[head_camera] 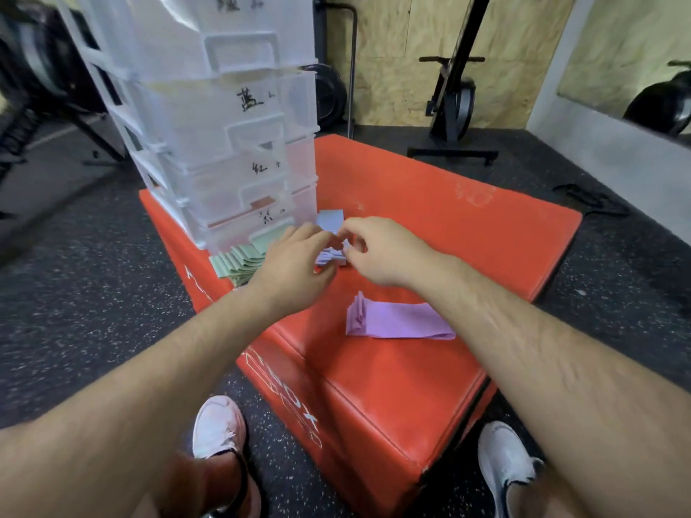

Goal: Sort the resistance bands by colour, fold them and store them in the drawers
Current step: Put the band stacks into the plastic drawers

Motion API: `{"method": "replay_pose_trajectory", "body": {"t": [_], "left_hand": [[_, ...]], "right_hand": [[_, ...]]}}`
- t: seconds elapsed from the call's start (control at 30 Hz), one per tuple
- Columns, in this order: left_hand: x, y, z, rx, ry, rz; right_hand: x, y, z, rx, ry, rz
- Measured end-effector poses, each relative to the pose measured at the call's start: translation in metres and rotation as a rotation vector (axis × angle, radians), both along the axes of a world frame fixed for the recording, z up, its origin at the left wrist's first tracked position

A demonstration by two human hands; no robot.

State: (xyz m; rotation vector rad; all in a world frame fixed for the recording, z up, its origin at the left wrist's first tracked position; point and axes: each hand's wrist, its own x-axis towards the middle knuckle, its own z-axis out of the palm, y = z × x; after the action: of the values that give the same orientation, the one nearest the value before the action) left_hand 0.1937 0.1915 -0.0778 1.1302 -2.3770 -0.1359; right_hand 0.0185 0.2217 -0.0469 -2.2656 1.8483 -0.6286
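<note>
Pinching pale blue band (330, 219) just right of the base of the drawer tower (224, 143): right hand (377, 252) has thumb and forefinger closed on it, left hand (295, 263) curls its fingers round the folded end, contact mostly hidden by knuckles and blur. Stack of green bands (239, 264) sits at the tower's front foot, one end covered by the left hand; purple band (396, 320) lies half folded well in front of the tower. Tower top cut off, drawer contents hazy.
</note>
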Motion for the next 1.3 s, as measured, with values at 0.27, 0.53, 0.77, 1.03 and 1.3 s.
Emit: {"method": "replay_pose_trajectory", "body": {"t": [0.27, 0.53, 0.77, 1.03, 1.3], "left_hand": [[0.060, -0.023, 0.024, 0.038, -0.117, 0.205], [0.101, -0.065, 0.015, 0.183, -0.139, 0.308], [0.119, -0.091, -0.013, 0.340, -0.185, 0.157], [0.120, -0.100, -0.033, 0.290, -0.134, 0.113], [0.122, -0.098, -0.036, 0.257, -0.283, 0.043]], "right_hand": [[0.054, -0.039, 0.000, 0.027, -0.055, 0.032], [0.068, -0.100, -0.023, 0.040, 0.128, -0.057], [0.060, -0.138, -0.034, 0.054, 0.229, -0.132], [0.071, -0.144, -0.041, 0.253, 0.218, -0.078], [0.070, -0.134, -0.047, 0.293, 0.193, 0.025]]}}
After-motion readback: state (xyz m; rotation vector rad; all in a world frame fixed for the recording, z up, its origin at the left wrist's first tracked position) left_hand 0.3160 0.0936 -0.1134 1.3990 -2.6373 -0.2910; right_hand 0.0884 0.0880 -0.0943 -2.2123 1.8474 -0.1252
